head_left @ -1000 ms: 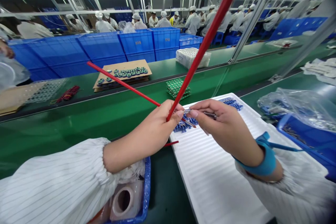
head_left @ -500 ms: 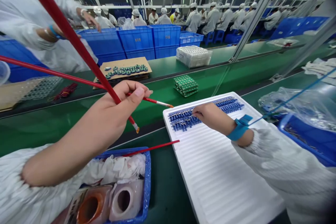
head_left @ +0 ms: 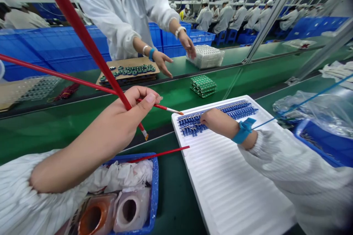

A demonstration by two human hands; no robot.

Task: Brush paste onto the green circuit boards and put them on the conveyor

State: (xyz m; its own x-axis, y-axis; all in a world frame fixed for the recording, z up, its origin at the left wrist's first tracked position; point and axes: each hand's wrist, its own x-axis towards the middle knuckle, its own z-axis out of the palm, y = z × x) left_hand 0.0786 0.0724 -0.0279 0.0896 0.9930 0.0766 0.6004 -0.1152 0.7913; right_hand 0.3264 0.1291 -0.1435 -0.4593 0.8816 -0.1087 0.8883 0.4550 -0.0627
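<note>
My left hand (head_left: 121,126) is closed around two red paintbrushes. One thin paintbrush (head_left: 162,107) points right, its bristles at the tray's upper left edge; the thicker paintbrush (head_left: 91,38) slants down, tip hanging below my fingers. Rows of small blue components (head_left: 190,127) with metal pins line the far end of a ridged white foam tray (head_left: 237,183). Over these rows is my right hand (head_left: 219,123), wearing a teal wrist strap (head_left: 243,131). Its fingers are curled down onto the left part of the rows, and what they pinch, if anything, is hidden.
A blue bin (head_left: 156,191) at lower left holds white cloths, two open-necked bottles and another red stick. Stacked green circuit boards (head_left: 203,85) lie on the green conveyor (head_left: 165,91). A co-worker's hands (head_left: 162,62) reach across beyond it. Right stands a blue box (head_left: 325,150).
The co-worker has moved right, hands now near the clear tray stack. The circuit board stack has shifted right. My right hand has moved slightly left; the left still holds both paintbrushes.
</note>
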